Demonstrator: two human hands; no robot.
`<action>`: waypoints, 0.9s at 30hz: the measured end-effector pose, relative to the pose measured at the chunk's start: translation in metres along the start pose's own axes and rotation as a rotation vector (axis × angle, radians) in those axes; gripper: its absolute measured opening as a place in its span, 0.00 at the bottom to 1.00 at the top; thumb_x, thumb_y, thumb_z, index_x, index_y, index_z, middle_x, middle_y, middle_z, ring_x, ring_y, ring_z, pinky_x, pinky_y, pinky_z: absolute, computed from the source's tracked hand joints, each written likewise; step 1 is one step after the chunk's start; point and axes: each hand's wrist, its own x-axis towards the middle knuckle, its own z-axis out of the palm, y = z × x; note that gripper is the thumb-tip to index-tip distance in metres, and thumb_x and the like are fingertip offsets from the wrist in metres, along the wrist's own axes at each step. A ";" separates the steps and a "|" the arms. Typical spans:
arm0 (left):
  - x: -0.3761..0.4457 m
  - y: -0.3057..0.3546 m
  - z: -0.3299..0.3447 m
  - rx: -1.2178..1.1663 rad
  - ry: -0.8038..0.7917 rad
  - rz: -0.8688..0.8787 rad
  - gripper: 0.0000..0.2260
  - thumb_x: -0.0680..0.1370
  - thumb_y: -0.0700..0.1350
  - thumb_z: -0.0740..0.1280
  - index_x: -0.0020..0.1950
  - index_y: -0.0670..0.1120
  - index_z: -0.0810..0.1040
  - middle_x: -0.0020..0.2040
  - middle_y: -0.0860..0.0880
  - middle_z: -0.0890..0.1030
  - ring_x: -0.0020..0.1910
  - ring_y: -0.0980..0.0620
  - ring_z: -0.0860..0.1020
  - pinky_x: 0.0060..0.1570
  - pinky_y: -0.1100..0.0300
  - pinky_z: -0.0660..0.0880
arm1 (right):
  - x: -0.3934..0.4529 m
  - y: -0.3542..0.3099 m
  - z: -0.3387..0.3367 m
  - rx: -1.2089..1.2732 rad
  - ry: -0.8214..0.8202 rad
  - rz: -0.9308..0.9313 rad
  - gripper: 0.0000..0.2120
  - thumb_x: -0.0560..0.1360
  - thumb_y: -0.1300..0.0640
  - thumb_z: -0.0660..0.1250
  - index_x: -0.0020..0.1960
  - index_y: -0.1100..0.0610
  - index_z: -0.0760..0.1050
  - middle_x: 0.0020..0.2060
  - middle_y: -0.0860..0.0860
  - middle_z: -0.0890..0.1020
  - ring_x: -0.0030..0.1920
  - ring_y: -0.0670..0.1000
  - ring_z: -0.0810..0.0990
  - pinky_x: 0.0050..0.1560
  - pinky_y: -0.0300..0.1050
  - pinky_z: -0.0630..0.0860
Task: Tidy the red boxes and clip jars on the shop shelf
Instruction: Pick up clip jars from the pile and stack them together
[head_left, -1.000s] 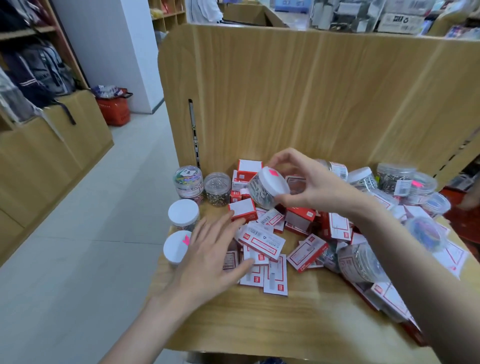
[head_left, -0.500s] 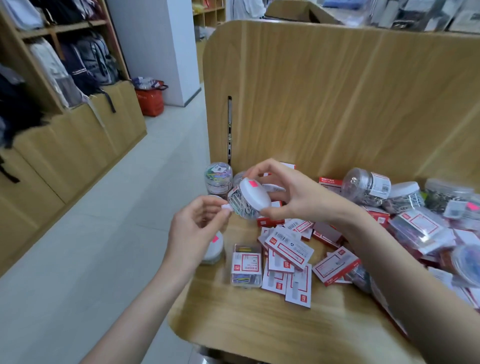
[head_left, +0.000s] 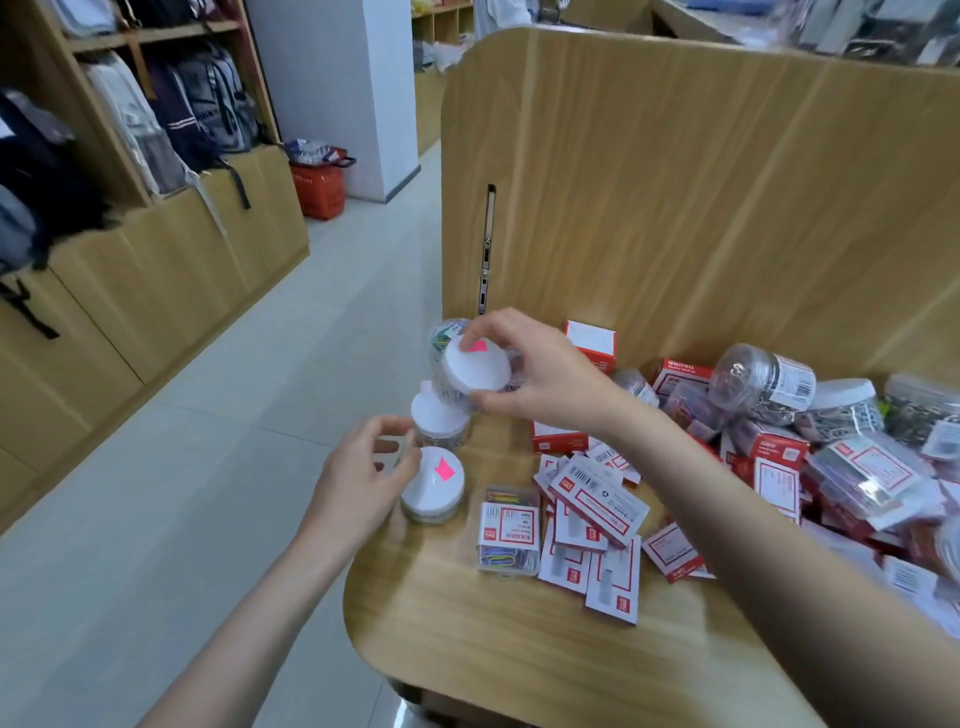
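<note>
Right hand holding clip jar above shelf's left corner

Right hand (head_left: 540, 379) grips a tilted clip jar (head_left: 470, 371) in the air, white lid facing the camera: fingers curled over the far rim, thumb under the near rim. Left hand (head_left: 363, 483) hovers just near-left of it, fingers loosely curled round nothing, fingertips just beside a lidded jar with a pink sticker (head_left: 434, 486) standing on the shelf (head_left: 493, 634). Another white-lidded jar (head_left: 439, 421) stands directly below the held one. Red boxes (head_left: 592, 345) and flat packs lie in a jumbled pile to the right, with more jars far right.
</note>
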 end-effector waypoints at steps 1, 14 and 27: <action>-0.002 -0.003 0.001 0.014 -0.013 0.013 0.10 0.74 0.41 0.68 0.53 0.53 0.73 0.51 0.55 0.77 0.46 0.66 0.74 0.42 0.70 0.70 | 0.005 0.000 0.007 -0.052 -0.033 -0.024 0.18 0.65 0.61 0.72 0.53 0.58 0.73 0.53 0.52 0.75 0.50 0.48 0.72 0.49 0.37 0.66; -0.024 -0.011 0.004 0.015 0.045 0.137 0.25 0.71 0.48 0.70 0.65 0.54 0.63 0.57 0.57 0.71 0.52 0.65 0.71 0.48 0.72 0.66 | -0.004 0.008 0.021 -0.144 0.011 -0.007 0.16 0.68 0.60 0.72 0.55 0.58 0.75 0.56 0.55 0.72 0.57 0.52 0.71 0.54 0.42 0.69; 0.023 0.013 0.019 0.188 0.007 0.356 0.23 0.72 0.41 0.71 0.66 0.45 0.69 0.65 0.43 0.66 0.65 0.46 0.65 0.58 0.67 0.57 | -0.061 0.011 -0.020 -0.239 0.037 0.161 0.13 0.71 0.61 0.69 0.55 0.59 0.75 0.48 0.51 0.76 0.41 0.38 0.71 0.42 0.27 0.64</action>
